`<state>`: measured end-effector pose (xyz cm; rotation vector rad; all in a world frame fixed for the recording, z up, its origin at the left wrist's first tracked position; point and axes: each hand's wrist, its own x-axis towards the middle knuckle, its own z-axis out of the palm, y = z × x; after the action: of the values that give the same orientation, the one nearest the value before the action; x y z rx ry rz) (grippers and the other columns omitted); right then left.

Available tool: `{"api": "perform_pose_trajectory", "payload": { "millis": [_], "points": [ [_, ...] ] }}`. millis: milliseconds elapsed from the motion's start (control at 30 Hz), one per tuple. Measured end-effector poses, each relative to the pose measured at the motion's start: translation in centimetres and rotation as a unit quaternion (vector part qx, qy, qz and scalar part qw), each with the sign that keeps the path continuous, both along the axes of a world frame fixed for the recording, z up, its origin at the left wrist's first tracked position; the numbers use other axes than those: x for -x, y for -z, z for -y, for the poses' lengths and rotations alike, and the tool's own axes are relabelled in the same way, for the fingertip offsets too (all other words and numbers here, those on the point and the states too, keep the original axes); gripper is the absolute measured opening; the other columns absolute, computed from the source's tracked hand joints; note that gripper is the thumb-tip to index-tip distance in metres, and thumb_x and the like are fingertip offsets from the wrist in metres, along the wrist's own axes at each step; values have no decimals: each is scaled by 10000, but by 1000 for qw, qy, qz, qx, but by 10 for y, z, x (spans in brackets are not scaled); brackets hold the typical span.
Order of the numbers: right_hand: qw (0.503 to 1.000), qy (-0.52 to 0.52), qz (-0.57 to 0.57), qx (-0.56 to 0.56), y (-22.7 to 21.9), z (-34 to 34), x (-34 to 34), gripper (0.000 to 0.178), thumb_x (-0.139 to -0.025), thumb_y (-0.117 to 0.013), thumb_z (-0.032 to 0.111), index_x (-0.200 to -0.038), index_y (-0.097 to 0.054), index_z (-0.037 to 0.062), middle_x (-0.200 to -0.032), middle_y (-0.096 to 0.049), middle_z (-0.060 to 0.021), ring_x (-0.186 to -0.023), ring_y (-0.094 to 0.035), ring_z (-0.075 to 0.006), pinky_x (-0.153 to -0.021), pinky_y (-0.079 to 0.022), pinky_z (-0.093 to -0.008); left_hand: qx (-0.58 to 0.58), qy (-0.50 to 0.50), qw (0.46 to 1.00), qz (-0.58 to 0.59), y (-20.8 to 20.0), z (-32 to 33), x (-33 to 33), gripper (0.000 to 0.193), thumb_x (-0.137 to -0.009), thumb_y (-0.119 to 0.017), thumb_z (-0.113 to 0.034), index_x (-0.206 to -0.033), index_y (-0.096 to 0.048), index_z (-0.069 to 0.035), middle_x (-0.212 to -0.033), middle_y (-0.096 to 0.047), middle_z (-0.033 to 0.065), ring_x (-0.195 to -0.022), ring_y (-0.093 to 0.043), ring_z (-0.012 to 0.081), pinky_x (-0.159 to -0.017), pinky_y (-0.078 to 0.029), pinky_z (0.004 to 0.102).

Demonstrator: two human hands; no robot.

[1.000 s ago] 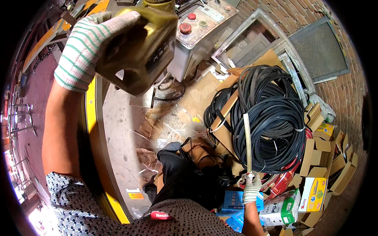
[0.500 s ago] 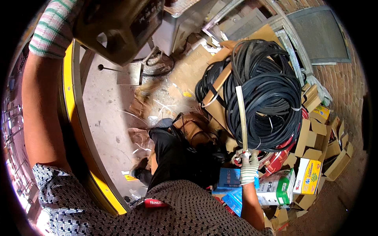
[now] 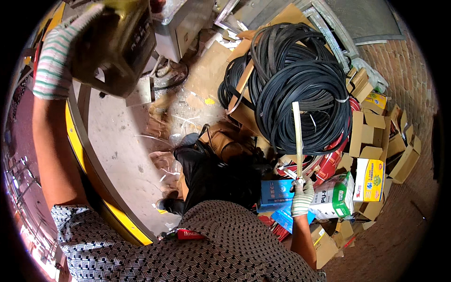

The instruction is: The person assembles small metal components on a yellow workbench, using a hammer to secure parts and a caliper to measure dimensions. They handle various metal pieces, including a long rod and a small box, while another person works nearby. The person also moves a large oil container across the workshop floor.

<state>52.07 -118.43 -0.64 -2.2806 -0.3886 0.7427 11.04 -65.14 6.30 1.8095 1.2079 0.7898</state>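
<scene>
Floor: a concrete floor (image 3: 117, 155) with scraps of cardboard, and red brick paving (image 3: 399, 61) at its far right edge.
Left hand: the left hand (image 3: 56, 56), in a striped knit glove, is raised high and its fingers are wrapped around a dark olive jerrycan (image 3: 117, 42) that is tilted.
Right hand: the right hand (image 3: 302, 197), also gloved, is closed in a fist on the lower end of a pale flat stick (image 3: 297, 136), which stands almost upright.
Where the stick is: low at the right, in front of the black hose coils (image 3: 300, 94) and over the carton pile (image 3: 371, 155); I cannot tell if its tip touches the coils.
How to do it well: in my judgement the can looks heavy for one hand, so keep the wrist firm and tilt it slowly; hold the stick steady and away from the coils, and keep the feet off the loose scraps.
Count of held things: one jerrycan, one stick, two gloves.
Count of coils: at least two big bundles; the exact number is not clear.
Count of cartons: many, more than ten, mostly brown, with a few printed boxes (image 3: 369, 181) near the right hand.
Other: one grey metal cabinet (image 3: 181, 26) at the far edge.
</scene>
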Motion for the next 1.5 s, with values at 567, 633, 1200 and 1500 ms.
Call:
{"api": "perform_pose_trajectory", "payload": {
  "millis": [567, 633, 1200, 1500],
  "points": [
    [997, 67, 39, -31, -7, 37, 40, 105, -1035, -528, 142, -1019, -564, 44, -721, -579, -28, -534, -484, -80, -471, -393, -238, 141, -92, 986, 7, -9, 47, 1, 400, -860, -765, -336, -1005, -710, 32, -815, -706, 57, -723, -619, 89, -660, -529, 285],
    [997, 65, 33, -36, -10, 31, 43, 114, -1037, -532, 147, -1012, -561, 40, -719, -574, -28, -531, -476, -80, -469, -393, -237, 134, -91, 985, -60, -17, 56, 9, 405, -827, -777, -305, -1031, -702, 37, -838, -722, 96, -748, -648, 106, -698, -546, 294],
    [994, 15, 78, -74, -61, -20, 59, 120, -979, -547, 70, -1066, -592, 1, -744, -558, -13, -591, -503, -88, -519, -416, -246, 158, -58, 940, -298, 29, 160, 77, 468, -837, -665, -446, -1030, -660, -20, -833, -699, 241, -813, -694, 397, -749, -547, 457],
    [982, -5, 46, -184, -95, -119, 44, 179, -1047, -538, 174, -1164, -578, 45, -782, -571, -4, -586, -504, -63, -515, -423, -207, 151, -60, 932, -323, 36, 162, 88, 464, -848, -667, -449, -976, -658, -3, -832, -688, 244, -809, -676, 413, -752, -529, 465]
  ]
}}
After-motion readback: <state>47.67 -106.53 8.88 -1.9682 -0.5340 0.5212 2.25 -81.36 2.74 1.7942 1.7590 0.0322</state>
